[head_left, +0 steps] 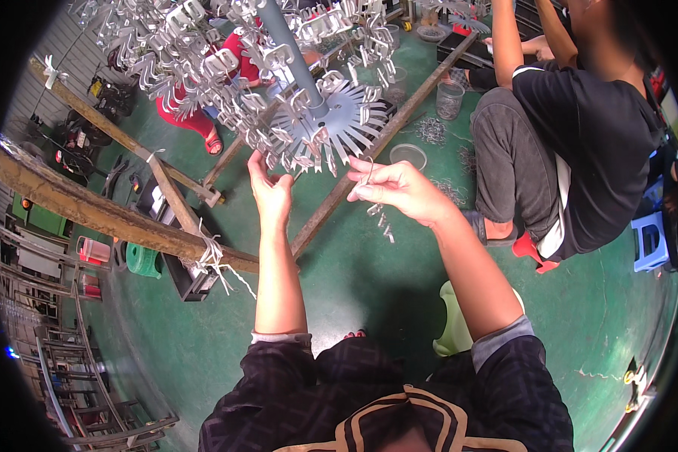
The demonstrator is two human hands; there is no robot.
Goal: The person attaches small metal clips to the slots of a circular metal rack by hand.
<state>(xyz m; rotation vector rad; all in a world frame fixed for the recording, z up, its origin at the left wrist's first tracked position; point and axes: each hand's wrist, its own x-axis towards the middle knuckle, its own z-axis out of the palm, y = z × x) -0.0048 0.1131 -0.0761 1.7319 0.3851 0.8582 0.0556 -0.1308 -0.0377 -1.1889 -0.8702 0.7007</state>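
A grey post with a slotted round disc (339,124) stands in front of me, crowded with bent silver metal clips (196,68). My left hand (271,194) is raised at the disc's near left edge. Its thumb and forefinger are apart, close under some hanging clips; whether a fingertip touches one I cannot tell. My right hand (408,194) pinches a thin wire hook (370,172) just off the disc's near right edge. From that hook dangles a short string of small silver zigzag pieces (381,221).
Brown wooden beams (120,211) frame the rack at left and right. A person in black (587,143) sits close on my right; another in red (184,113) is behind the rack. A clear plastic cup (450,99), loose wire pieces (431,130) and a light-green stool (453,320) are on the green floor.
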